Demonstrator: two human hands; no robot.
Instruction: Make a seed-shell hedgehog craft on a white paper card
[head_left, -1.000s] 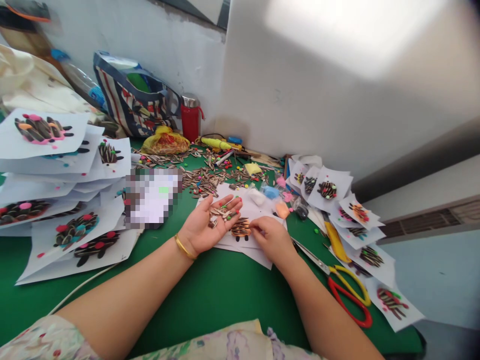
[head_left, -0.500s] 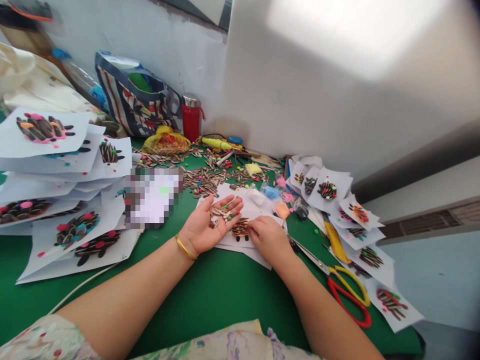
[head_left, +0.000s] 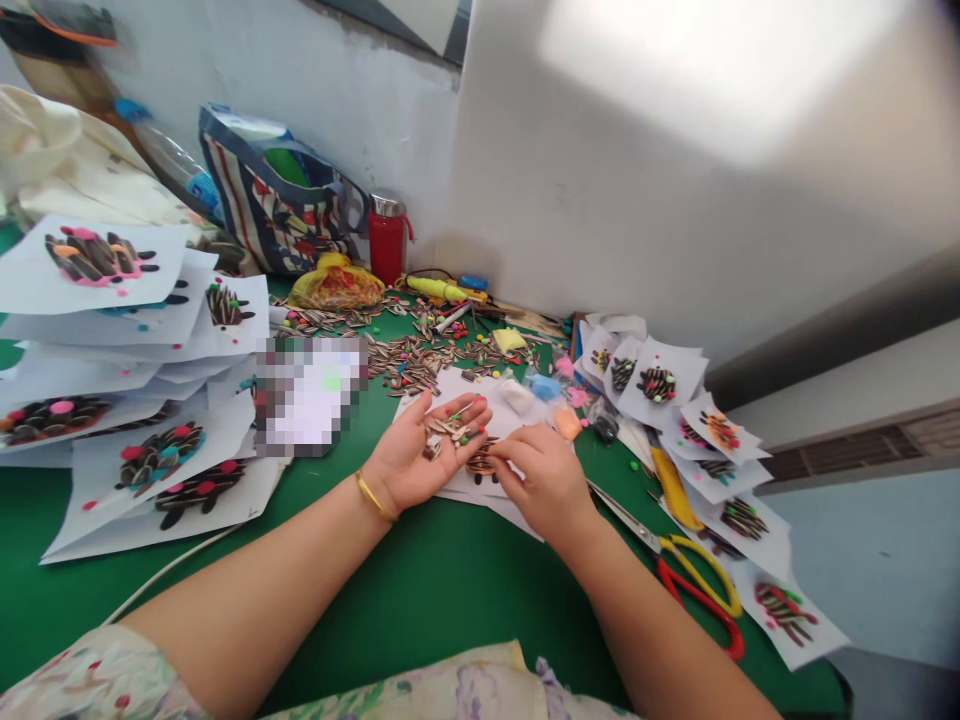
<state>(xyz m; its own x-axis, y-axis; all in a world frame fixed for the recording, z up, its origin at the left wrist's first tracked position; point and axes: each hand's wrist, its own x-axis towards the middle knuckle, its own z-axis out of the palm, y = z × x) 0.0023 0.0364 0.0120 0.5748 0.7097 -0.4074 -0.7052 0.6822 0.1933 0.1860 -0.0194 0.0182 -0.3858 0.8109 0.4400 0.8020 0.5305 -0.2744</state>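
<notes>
Palm up, my left hand [head_left: 424, 450] carries loose sunflower seeds [head_left: 448, 430] and a few small red and green balls, its fingers stretched out and slightly curled. My right hand [head_left: 551, 480] is closed in a pinch, thumb and fingertips together at the edge of a small seed picture [head_left: 481, 460]. Whatever sits between those fingertips is too small or hidden to make out. The picture has rows of striped seeds on an orange base with dark seeds below, on white paper [head_left: 457, 383]. My right hand covers part of it.
Scissors [head_left: 660, 545] with red and yellow handles and a yellow cutter [head_left: 675, 490] lie right. Finished seed pictures stack left [head_left: 161, 455] and right [head_left: 660, 385]. Behind are scattered seeds [head_left: 409, 362], clay lumps [head_left: 544, 387], a red bottle [head_left: 387, 240], a bag [head_left: 277, 210] and a blurred rectangle [head_left: 311, 400].
My right hand has shifted slightly, its pinching fingers reaching further left over the seed picture. My left hand stays palm up with the seeds. The whole view has moved a little.
</notes>
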